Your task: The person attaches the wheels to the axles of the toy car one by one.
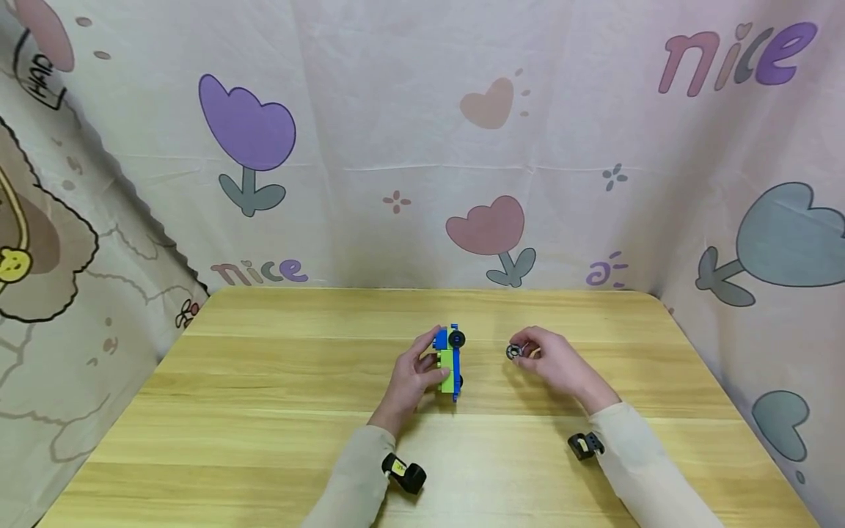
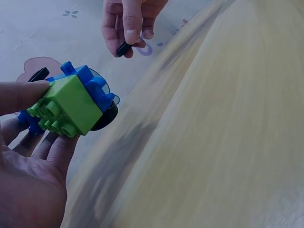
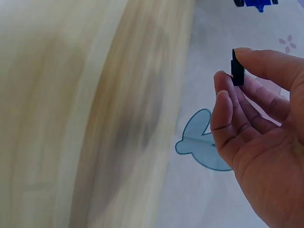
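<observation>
My left hand (image 1: 411, 380) grips a toy car of building blocks (image 1: 447, 370) above the table, its thumb on one side and fingers on the other. The car has a blue base, lime-green and blue studded blocks, and black wheels. In the left wrist view the green block (image 2: 73, 105) faces the camera, with a black wheel (image 2: 105, 118) beneath it. To the right, my right hand (image 1: 553, 359) pinches a small black wheel (image 1: 514, 352) between thumb and fingertips, apart from the car. That wheel (image 3: 238, 69) appears edge-on in the right wrist view.
The wooden table (image 1: 264, 425) spreads under both hands. A printed cloth (image 1: 370, 110) with flowers and lettering hangs behind it and along the sides. Black wrist cameras (image 1: 405, 473) are strapped to both sleeves.
</observation>
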Action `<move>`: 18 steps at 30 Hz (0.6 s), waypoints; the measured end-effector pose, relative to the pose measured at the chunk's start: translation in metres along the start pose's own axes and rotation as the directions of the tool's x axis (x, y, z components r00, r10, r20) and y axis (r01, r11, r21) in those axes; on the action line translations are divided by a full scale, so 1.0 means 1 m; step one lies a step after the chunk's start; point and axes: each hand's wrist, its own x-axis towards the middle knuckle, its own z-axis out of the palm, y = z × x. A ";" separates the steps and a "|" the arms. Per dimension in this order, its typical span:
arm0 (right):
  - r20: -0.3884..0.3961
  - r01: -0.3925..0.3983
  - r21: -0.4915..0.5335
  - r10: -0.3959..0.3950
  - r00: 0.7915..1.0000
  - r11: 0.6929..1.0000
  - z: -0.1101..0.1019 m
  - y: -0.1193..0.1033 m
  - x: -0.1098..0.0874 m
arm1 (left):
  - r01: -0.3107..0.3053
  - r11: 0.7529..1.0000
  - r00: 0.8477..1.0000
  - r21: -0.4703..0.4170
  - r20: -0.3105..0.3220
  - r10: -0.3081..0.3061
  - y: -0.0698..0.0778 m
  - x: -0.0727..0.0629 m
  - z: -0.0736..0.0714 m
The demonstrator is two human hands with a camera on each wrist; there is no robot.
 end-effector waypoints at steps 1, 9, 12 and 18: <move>0.004 0.007 0.005 -0.007 1.000 1.000 0.001 -0.001 -0.001 | 0.003 1.000 1.000 -0.003 -0.002 -0.003 0.000 0.000 0.000; -0.024 0.028 0.001 -0.028 0.999 1.000 0.007 -0.010 -0.006 | 0.013 1.000 1.000 -0.009 -0.004 -0.013 0.000 0.000 -0.001; -0.026 0.047 0.004 -0.047 0.999 0.999 0.008 -0.012 -0.008 | 0.012 1.000 1.000 -0.010 0.002 -0.012 -0.001 0.000 0.000; -0.028 0.085 0.029 -0.084 0.996 0.996 0.012 -0.015 -0.009 | 0.014 1.000 1.000 -0.017 -0.008 -0.014 -0.002 0.001 0.001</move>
